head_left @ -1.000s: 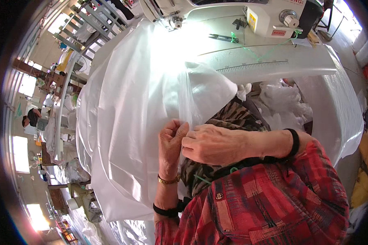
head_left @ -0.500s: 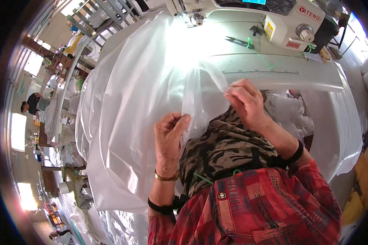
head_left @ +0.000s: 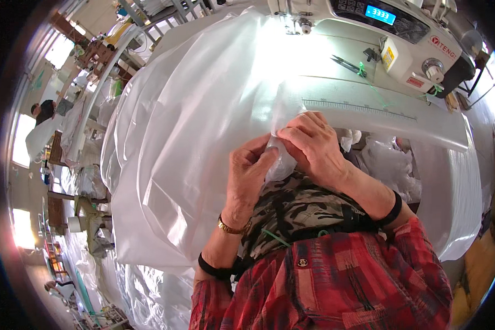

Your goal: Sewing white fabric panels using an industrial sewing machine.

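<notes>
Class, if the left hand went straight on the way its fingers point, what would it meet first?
Beyond the white sheeting that the left hand seems to pinch, probably the right hand, whose fingertips lie close ahead; depth is unclear, so it might just miss them.

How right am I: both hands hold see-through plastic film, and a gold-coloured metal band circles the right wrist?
Nearly: both hands hold see-through plastic film, but the head view shows the gold-coloured metal band circling the left wrist.
</notes>
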Motion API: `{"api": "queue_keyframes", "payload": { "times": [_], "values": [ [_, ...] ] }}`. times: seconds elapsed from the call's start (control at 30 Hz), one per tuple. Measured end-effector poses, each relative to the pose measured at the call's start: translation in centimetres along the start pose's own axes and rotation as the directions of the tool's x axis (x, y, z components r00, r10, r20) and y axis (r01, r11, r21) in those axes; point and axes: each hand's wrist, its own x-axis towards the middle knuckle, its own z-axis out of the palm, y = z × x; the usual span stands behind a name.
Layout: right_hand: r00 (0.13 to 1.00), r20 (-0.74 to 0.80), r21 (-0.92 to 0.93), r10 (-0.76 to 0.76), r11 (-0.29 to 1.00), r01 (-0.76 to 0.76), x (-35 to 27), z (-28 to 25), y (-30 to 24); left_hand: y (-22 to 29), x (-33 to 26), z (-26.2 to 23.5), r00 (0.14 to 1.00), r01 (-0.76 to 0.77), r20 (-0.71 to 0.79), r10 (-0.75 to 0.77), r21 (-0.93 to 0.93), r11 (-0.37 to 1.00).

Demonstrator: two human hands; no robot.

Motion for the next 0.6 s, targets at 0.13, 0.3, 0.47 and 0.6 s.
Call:
{"api": "queue_keyframes", "payload": {
  "times": [0.13, 0.3, 0.47, 0.6],
  "values": [
    [0.999, 0.024, -0.066, -0.048, 0.997, 0.050, 0.3, 0.1, -0.4, 0.3, 0.5, 0.0, 0.998, 0.055, 0.015, -0.054, -0.059, 0.997],
    [0.970, 0.205, -0.178, -0.131, 0.970, 0.168, -0.4, -0.5, -0.1, -0.1, 1.9, 1.1, 0.994, 0.084, -0.052, -0.098, -0.230, 0.970],
    [0.988, -0.023, 0.141, 0.154, 0.979, -0.149, -0.3, -0.9, 1.8, 2.9, 3.1, 0.1, 0.977, -0.106, -0.137, 0.161, 0.339, 0.935],
    [0.906, 0.002, 0.249, 0.423, 0.878, -0.410, 1.2, 5.0, 0.1, 7.5, 5.3, -0.8, 0.922, -0.347, 0.103, 0.372, 0.647, 0.679]
  ]
}}
